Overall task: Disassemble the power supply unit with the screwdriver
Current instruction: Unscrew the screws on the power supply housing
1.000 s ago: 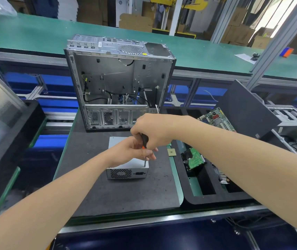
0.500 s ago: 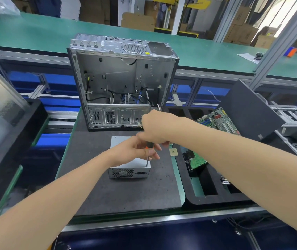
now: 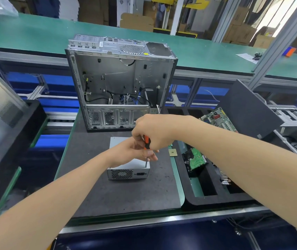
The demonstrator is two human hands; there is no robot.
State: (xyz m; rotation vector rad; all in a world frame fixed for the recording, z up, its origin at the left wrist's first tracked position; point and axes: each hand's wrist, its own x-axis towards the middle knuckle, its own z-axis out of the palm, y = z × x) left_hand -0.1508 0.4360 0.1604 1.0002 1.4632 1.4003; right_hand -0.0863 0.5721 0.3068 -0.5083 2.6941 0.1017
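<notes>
Head view puts the power supply unit [image 3: 128, 173] at the centre of the frame, flat on the dark mat [image 3: 117, 195] and directly beneath both hands (its vented face toward the lower edge). The right hand [image 3: 153, 130] is curled tight round the orange-and-black handle of the screwdriver [image 3: 146, 141], held upright with its tip on the unit's top near the right front corner. The left hand [image 3: 127, 153] rests on the unit's top, fingers stretched toward the shaft; whether they pinch it cannot be told. Higher in the frame stands the open computer case [image 3: 118, 78].
</notes>
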